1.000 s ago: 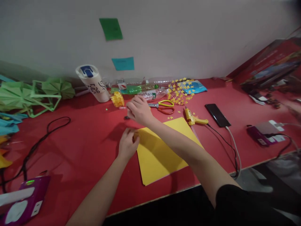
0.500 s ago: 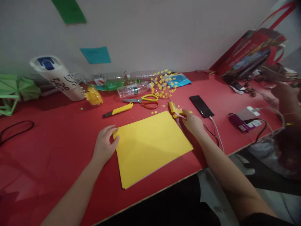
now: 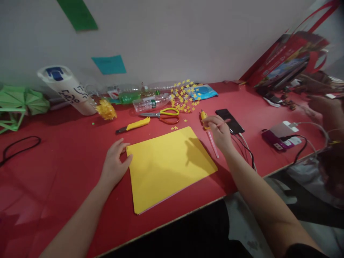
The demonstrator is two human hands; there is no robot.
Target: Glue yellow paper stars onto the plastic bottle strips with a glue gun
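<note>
A stack of yellow paper sheets (image 3: 172,168) lies on the red table (image 3: 70,172). At its upper left corner rests my left hand (image 3: 115,161), fingers loosely stretched and thumb apart along the edge. My right hand (image 3: 220,134), raised right of the stack, is closed on a thin pinkish pencil (image 3: 225,122), its far end sticking out to the right. Partly covered by that hand is a yellow glue gun (image 3: 203,115). Clear, pinkish glue sticks (image 3: 213,144) lie between the hand and the paper.
Behind the paper are a box cutter (image 3: 134,125), scissors (image 3: 161,114), plastic bottles (image 3: 150,104) and yellow stars (image 3: 185,96). A tumbler (image 3: 68,91) leans left. Right stand a phone (image 3: 230,121), a charger (image 3: 281,138) with cables and another person's hand (image 3: 324,107).
My right hand has lifted off the glue gun area with the pencil, shifting rightward and turning it. The glue gun has moved slightly right. My left hand stays at the paper's edge.
</note>
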